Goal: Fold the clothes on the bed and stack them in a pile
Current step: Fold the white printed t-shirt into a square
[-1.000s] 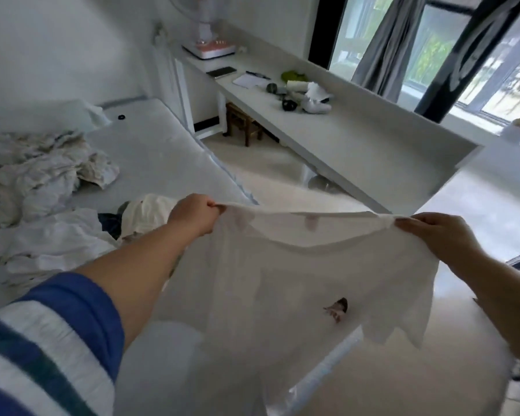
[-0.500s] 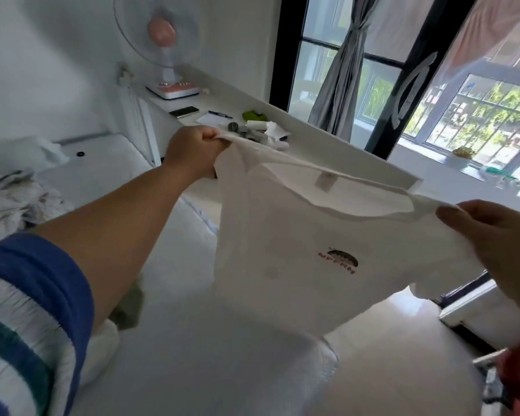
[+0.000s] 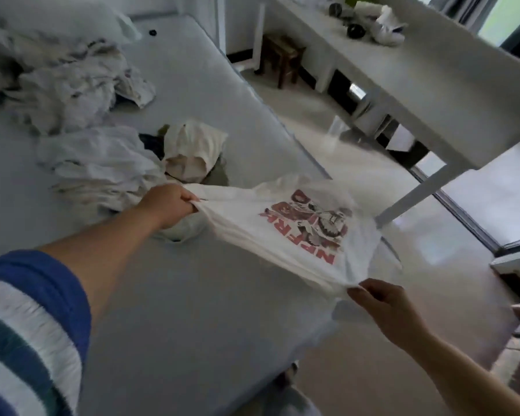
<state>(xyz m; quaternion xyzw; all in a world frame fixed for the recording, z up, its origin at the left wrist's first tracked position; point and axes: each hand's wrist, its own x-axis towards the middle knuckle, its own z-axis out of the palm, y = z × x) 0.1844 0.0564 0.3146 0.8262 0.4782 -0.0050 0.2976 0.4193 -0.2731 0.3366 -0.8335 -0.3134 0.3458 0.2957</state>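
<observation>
Bed [image 3: 168, 295] below; left hand [image 3: 168, 207], right hand [image 3: 382, 304] fingers grasping T-shirt [image 3: 282, 235].

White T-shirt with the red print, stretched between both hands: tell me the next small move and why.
Probably lower the white T-shirt flat onto the bare stretch of bed beneath it. The left hand and right hand each grip an edge, holding it taut in the air with the red print up, so it cannot be folded yet. The unfolded clothes lie farther back, leaving room in front.
</observation>
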